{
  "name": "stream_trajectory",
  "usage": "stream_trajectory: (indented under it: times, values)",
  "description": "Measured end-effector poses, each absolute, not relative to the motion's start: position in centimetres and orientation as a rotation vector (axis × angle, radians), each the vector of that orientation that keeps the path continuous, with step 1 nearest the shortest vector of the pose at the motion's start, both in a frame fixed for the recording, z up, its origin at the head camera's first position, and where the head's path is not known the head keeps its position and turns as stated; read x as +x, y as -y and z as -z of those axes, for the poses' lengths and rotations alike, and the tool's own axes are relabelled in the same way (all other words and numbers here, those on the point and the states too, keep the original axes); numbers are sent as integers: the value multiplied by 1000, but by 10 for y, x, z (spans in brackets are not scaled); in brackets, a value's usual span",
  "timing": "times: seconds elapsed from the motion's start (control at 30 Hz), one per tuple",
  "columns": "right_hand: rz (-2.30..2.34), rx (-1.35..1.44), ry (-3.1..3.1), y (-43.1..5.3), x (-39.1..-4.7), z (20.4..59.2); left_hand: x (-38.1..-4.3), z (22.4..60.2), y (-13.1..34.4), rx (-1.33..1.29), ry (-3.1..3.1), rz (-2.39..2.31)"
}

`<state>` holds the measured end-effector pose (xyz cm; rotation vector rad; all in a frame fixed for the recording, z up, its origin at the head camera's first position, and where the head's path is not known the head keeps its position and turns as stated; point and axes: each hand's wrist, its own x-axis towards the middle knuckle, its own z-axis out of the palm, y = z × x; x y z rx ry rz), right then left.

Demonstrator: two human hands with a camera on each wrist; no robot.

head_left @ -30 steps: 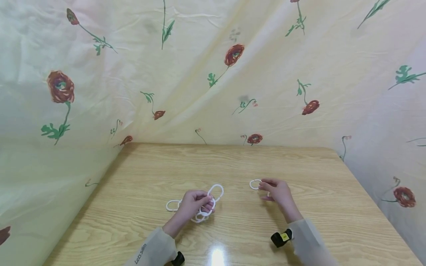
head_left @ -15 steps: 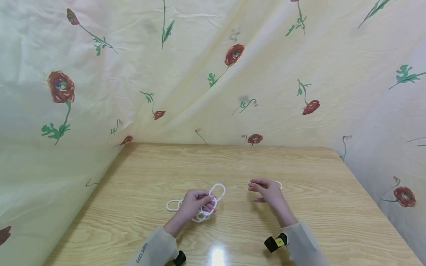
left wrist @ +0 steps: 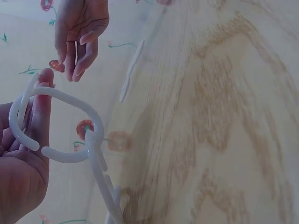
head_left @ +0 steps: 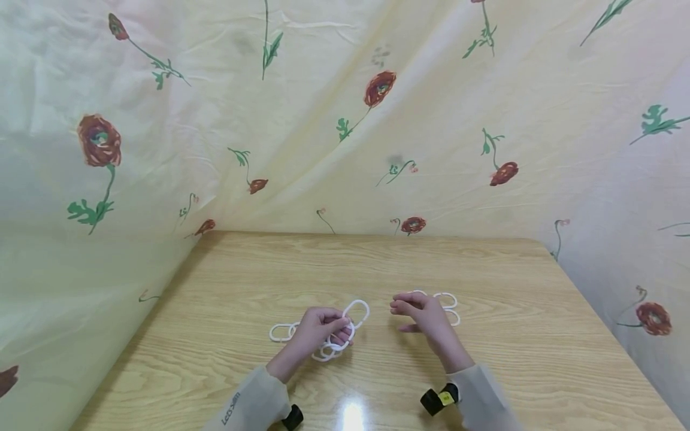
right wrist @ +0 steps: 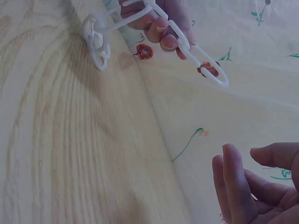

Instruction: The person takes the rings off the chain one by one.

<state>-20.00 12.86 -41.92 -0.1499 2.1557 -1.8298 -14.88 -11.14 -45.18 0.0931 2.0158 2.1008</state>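
My left hand (head_left: 319,328) pinches a chain of white plastic links (head_left: 368,311) between thumb and fingers, just above the table. One oval link sticks up past the fingertips, pointing right. The rest of the chain hangs below the hand and trails out to its left, where an end link (head_left: 271,333) lies on the wood. Across a gap to the right, my right hand (head_left: 426,314) hovers with fingers spread and nothing between them. The right wrist view shows the right hand (right wrist: 261,196) bare, with the held chain (right wrist: 180,35) beyond it.
Loose white links (head_left: 446,294) lie on the wooden table (head_left: 512,359) behind and right of my right hand, which partly covers them. A flowered cloth (head_left: 302,197) hangs along the table's back and sides.
My right hand has moved left and slightly nearer, away from the loose links, which have come into view beside it. My left hand has shifted slightly right with the chain.
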Motion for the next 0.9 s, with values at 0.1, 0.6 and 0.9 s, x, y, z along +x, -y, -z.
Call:
stream_trajectory:
  times: [0.1, 0.6, 0.9]
  values:
    - [1822, -160, -2144, -125, -198, 420, -149, 452, 111, 108, -2014, -2084]
    - [1756, -283, -2070, -115, -190, 422, -149, 450, 110, 146, -2040, -1980]
    - [1721, -315, -2048, -110, -186, 424, -148, 450, 113, 159, -2030, -1945]
